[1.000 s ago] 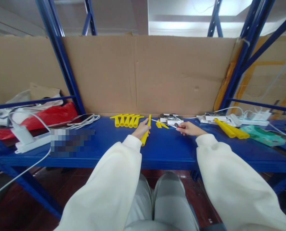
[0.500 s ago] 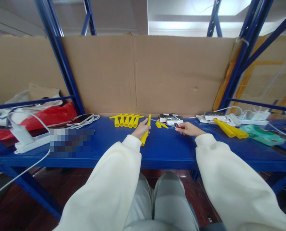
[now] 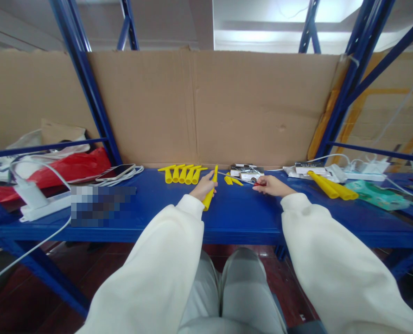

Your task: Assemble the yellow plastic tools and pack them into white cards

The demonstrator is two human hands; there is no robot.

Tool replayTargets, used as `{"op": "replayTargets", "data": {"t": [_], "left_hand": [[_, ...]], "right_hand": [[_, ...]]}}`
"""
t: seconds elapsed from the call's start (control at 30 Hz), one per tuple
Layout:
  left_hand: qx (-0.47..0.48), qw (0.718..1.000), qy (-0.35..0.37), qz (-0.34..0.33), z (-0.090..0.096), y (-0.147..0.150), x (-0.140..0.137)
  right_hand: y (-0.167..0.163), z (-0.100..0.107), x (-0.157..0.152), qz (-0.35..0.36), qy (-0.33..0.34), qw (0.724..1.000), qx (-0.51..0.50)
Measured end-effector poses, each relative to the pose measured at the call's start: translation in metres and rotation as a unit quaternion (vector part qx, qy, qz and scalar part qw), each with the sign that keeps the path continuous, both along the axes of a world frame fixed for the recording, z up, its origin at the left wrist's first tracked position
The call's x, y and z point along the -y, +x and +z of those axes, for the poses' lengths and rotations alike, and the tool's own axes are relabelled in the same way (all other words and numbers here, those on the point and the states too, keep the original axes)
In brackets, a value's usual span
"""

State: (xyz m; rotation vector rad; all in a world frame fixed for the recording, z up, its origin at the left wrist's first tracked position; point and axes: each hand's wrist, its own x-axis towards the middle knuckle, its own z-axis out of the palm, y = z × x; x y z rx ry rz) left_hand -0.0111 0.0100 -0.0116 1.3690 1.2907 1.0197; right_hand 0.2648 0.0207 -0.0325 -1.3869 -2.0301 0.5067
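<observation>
Nearest me, beyond my knees (image 3: 244, 273), runs the straight front edge (image 3: 243, 237) of a blue shelf (image 3: 243, 208), with open surface between that edge and my hands. My left hand (image 3: 203, 186) is clamped around one yellow cone (image 3: 209, 200), tilted, narrow end away from me. My right hand's (image 3: 271, 186) fingers are pinched on one red-handled metal tool (image 3: 257, 184), its thin end at the cone's tip; I cannot tell whether they touch. Beyond: two small yellow pieces (image 3: 228, 179) between my hands, five yellow cones (image 3: 182, 176) rowed at left, two more (image 3: 326, 187) well to the right. Upright cardboard (image 3: 192, 106) bounds the back.
</observation>
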Motion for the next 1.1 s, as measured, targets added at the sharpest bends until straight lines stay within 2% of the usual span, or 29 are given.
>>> {"op": "replayTargets", "data": {"t": [0.23,0.47,0.63,0.73,0.93,1.1], "left_hand": [[-0.005,1.000,0.009,0.005,-0.005,-0.002,-0.006],[-0.010,1.000,0.009,0.000,-0.005,-0.002,-0.006],[-0.004,1.000,0.012,0.003,-0.003,-0.002,-0.004],[0.002,1.000,0.015,0.006,-0.004,-0.002,-0.006],[-0.019,0.999,0.027,0.002,-0.011,-0.003,-0.016],[-0.054,0.997,0.050,-0.015,-0.018,-0.005,-0.029]], "right_hand": [[-0.002,0.003,0.002,0.028,-0.007,0.999,0.014],[0.000,-0.006,-0.009,-0.033,0.072,0.997,0.026],[-0.002,-0.002,-0.003,0.009,0.032,0.999,0.036],[-0.004,-0.002,-0.002,0.023,0.035,0.998,0.049],[-0.002,-0.008,-0.010,-0.039,0.113,0.991,0.068],[0.001,-0.007,-0.008,-0.077,0.148,0.977,0.131]]}}
